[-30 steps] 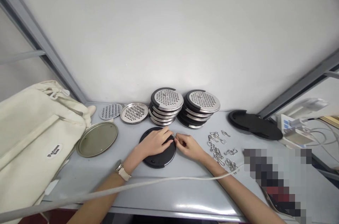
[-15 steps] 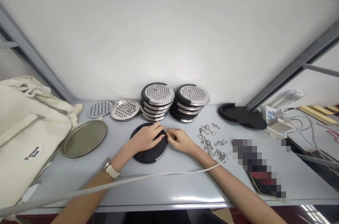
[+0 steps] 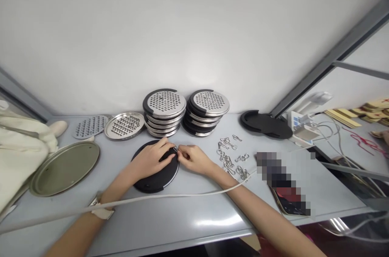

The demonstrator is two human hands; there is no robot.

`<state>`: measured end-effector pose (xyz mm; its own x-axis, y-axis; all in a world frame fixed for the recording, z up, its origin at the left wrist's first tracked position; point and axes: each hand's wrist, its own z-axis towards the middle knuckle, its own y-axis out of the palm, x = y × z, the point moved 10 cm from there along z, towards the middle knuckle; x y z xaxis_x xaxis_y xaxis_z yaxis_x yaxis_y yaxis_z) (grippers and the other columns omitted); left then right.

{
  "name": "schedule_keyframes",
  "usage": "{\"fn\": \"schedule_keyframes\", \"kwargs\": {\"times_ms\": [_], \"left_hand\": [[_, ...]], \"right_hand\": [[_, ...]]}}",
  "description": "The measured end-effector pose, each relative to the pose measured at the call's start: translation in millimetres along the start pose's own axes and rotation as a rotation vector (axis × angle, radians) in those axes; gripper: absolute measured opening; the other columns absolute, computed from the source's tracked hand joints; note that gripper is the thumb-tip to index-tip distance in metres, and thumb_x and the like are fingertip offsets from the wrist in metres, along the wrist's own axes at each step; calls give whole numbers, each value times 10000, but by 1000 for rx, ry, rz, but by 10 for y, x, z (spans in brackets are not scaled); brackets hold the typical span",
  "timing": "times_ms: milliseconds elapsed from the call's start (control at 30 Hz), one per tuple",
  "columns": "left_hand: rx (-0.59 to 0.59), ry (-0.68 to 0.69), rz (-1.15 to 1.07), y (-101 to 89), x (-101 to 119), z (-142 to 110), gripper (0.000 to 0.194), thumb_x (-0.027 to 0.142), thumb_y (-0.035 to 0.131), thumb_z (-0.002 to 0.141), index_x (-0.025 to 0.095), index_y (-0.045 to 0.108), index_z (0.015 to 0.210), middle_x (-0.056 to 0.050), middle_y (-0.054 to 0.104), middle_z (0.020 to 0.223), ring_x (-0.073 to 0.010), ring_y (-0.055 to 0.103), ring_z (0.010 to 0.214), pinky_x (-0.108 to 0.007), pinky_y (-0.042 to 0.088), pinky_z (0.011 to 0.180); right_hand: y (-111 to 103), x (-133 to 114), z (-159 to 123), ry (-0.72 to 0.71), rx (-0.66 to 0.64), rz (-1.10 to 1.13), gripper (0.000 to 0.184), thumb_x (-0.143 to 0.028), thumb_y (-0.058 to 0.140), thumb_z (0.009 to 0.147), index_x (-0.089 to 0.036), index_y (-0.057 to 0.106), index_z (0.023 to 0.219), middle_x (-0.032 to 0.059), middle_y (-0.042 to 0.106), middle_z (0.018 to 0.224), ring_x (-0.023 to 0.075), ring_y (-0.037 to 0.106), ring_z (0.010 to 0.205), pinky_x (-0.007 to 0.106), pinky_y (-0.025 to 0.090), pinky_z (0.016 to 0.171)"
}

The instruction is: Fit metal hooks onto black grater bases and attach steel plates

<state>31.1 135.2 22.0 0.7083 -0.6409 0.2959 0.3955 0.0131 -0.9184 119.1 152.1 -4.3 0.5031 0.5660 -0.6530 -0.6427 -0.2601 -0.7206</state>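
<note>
The black disc [image 3: 152, 177] lies flat on the worktop [image 3: 188, 218], dark face up, its silver edge showing on the right side. The left hand [image 3: 153, 159] hides much of it, fingers spread slightly apart on top. The right hand [image 3: 193, 160] has its fingers pinched narrow at the far right edge, on a small metal piece [image 3: 176, 149] mostly covered. Metal clips [image 3: 227, 162] lie right of that hand. Coarse blocks blur the phone [image 3: 287, 202]; the cream bag [image 3: 20, 147] is cut off at left.
</note>
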Motion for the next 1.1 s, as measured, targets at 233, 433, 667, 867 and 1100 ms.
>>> {"fn": "schedule_keyframes", "kwargs": {"times_ms": [233, 433, 667, 867, 1100], "left_hand": [[-1, 0, 56, 10, 15, 1, 251, 286, 434, 937, 205, 507, 1163, -48, 516, 1025, -167, 595, 811, -273, 502, 683], [-4, 21, 85, 14, 36, 0, 256, 271, 431, 940, 209, 500, 1178, -49, 510, 1025, -173, 593, 836, -270, 501, 691], [-15, 18, 98, 23, 32, -4, 257, 279, 426, 943, 210, 494, 1181, -57, 511, 1042, -174, 594, 799, -276, 494, 665], [-16, 40, 91, 23, 61, 3, 257, 272, 426, 944, 199, 497, 1180, -57, 510, 1028, -173, 586, 816, -272, 488, 673], [-10, 50, 84, 6, 69, -5, 267, 282, 424, 948, 191, 499, 1187, -60, 509, 1021, -168, 588, 818, -262, 486, 672]], "right_hand": [[-9, -32, -3, -41, 18, -48, 214, -237, 445, 887, -192, 446, 677, -39, 454, 567, 84, 384, 503, 212, 267, 529], [-1, -39, -6, -52, 24, -82, 212, -242, 445, 898, -183, 468, 695, -34, 464, 569, 83, 393, 501, 213, 276, 526], [-9, -43, -11, -21, 6, -77, 182, -233, 452, 897, -181, 474, 723, -38, 478, 592, 81, 409, 517, 201, 287, 527], [-11, -45, -12, -19, 6, -65, 162, -236, 450, 895, -188, 453, 741, -45, 470, 592, 79, 417, 517, 197, 286, 528], [-10, -46, -17, -20, 9, -67, 162, -232, 453, 890, -186, 450, 734, -47, 461, 586, 78, 414, 513, 198, 282, 527]]}}
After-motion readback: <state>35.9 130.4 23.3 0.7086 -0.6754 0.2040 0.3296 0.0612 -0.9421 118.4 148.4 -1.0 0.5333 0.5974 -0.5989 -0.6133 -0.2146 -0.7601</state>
